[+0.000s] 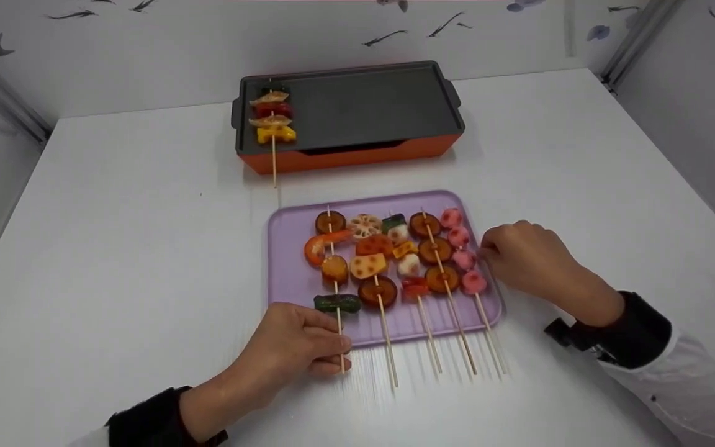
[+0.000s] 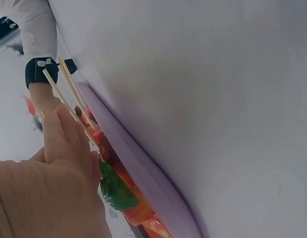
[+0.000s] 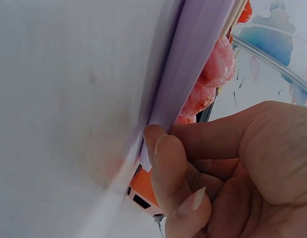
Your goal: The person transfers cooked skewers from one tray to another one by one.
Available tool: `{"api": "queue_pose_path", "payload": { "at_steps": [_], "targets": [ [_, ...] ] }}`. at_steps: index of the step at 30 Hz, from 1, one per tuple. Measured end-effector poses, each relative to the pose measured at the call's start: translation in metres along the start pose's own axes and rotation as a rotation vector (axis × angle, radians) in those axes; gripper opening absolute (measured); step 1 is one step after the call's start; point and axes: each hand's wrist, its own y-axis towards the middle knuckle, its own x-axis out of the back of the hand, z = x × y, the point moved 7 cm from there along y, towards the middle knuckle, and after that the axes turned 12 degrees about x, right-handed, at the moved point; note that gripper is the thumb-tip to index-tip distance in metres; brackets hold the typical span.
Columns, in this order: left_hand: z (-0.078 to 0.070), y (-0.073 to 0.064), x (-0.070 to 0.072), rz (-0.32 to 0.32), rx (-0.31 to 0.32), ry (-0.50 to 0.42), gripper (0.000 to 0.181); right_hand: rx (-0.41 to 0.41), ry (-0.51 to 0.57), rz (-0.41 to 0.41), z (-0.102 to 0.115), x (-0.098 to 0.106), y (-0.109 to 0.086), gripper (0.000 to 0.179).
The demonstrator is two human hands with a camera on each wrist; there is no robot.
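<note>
A lilac tray (image 1: 288,248) carries several skewers of toy food. My left hand (image 1: 295,344) pinches the bare stick end of the leftmost skewer (image 1: 334,270), which has an eggplant round, a shrimp, a browned chunk and a green pepper piece (image 2: 113,187). That skewer is over the tray's left part; whether it touches the tray I cannot tell. At the tray's right edge (image 3: 185,69), my right hand (image 1: 534,257) grips the rim between thumb and fingers, beside the skewer of pink balls (image 1: 464,259).
Behind the tray stands an orange grill with a dark plate (image 1: 364,108). One skewer (image 1: 274,121) with yellow and red pieces lies on its left end, the stick poking over the front. A white table (image 1: 146,198) holds everything, with panels behind and at both sides.
</note>
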Motion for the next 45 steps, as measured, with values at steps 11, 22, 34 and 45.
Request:
{"api": "queue_pose_path", "payload": {
  "at_steps": [11,22,34,45],
  "targets": [
    [0.001,0.002,0.005,0.003,0.016,0.051,0.035,-0.029,0.013,0.024,-0.002,-0.002,0.001,0.013],
    [-0.019,-0.006,0.014,-0.095,-0.138,0.182,0.010,-0.012,0.010,0.013,-0.001,-0.002,0.001,0.013],
    [-0.069,-0.018,0.044,-0.550,-0.526,0.460,0.017,-0.008,0.000,0.012,-0.001,-0.002,0.000,0.011],
    [-0.096,0.017,0.086,-0.677,-0.404,0.645,0.053,-0.013,0.004,0.018,-0.001,-0.001,0.001,0.011]
  ]
}}
